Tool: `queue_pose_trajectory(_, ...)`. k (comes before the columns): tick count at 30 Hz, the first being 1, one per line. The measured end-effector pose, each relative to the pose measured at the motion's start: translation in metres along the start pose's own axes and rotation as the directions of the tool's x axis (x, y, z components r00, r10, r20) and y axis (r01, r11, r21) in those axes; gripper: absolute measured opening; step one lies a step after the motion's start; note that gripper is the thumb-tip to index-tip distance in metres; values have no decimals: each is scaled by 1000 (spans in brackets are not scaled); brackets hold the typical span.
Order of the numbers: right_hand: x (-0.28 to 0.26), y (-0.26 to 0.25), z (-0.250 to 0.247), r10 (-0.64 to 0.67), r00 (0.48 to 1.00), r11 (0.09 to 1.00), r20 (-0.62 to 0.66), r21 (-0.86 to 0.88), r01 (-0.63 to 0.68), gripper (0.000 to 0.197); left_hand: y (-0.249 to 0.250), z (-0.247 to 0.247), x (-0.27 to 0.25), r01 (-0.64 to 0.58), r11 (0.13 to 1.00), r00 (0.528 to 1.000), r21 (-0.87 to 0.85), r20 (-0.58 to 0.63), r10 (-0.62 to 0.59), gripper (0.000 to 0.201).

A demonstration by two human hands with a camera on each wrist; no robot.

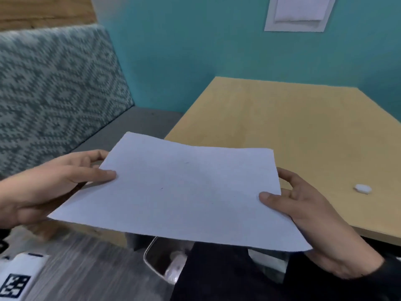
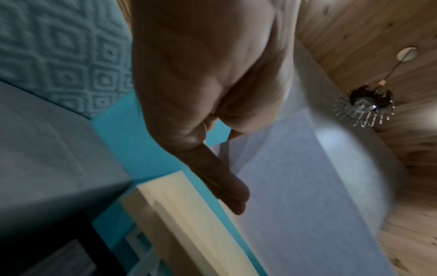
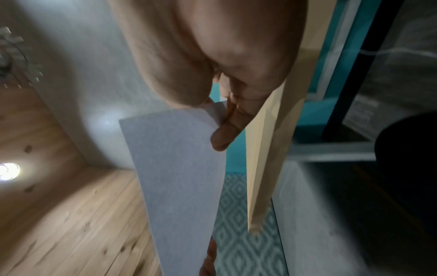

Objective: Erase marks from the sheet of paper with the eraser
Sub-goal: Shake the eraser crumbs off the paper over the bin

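A white sheet of paper point(image 1: 184, 192) hangs in the air over the near left corner of the table, held by both hands. My left hand point(image 1: 65, 179) pinches its left edge, thumb on top and fingers underneath. My right hand point(image 1: 303, 209) pinches its right edge the same way. A few faint dark marks show near the sheet's middle. The small white eraser point(image 1: 362, 188) lies on the tabletop to the right, apart from both hands. In the left wrist view my fingers point(image 2: 227, 186) lie under the paper point(image 2: 295, 186). The right wrist view shows the paper point(image 3: 179, 177) from below.
The light wooden table point(image 1: 282, 127) stands against a teal wall. A bench seat with a patterned backrest point(image 1: 58, 94) is at the left. Below the sheet are my dark trousers point(image 1: 227, 274) and a chair part. A white device with a printed code point(image 1: 15, 281) sits bottom left.
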State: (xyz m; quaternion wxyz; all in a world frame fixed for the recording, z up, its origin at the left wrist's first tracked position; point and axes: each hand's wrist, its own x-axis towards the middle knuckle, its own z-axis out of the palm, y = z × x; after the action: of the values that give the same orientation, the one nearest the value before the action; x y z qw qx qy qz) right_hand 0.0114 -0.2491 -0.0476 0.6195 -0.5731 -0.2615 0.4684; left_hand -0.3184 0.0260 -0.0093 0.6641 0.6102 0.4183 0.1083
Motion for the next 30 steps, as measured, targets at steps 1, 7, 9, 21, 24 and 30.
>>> queue_pose_trajectory(1,5,4,10,18,998,1000,52,-2,-18,46,-9,-11,-11,4,1000,1000,-11,-11,-4,67)
queue_pose_trajectory(7,22,38,66,164,903,986,397,-95,-137,38,-71,-89,-59,-33,998,958,55,-284,47,36)
queue_pose_trajectory(9,31,54,78,228,863,973,451,-121,-194,39,-93,-114,-77,-6,1000,961,24,-277,13,45)
queue_pose_trajectory(21,81,160,115,550,600,831,581,-308,-464,42,-196,-118,-75,234,969,936,-76,-252,-245,45)
queue_pose_trajectory(24,99,169,101,579,655,814,485,-305,-494,41,-189,-93,-50,232,965,955,-123,-162,-250,43)
queue_pose_trajectory(30,124,166,45,544,778,838,313,-246,-487,42,-205,-45,47,147,981,979,-127,-122,-162,44)
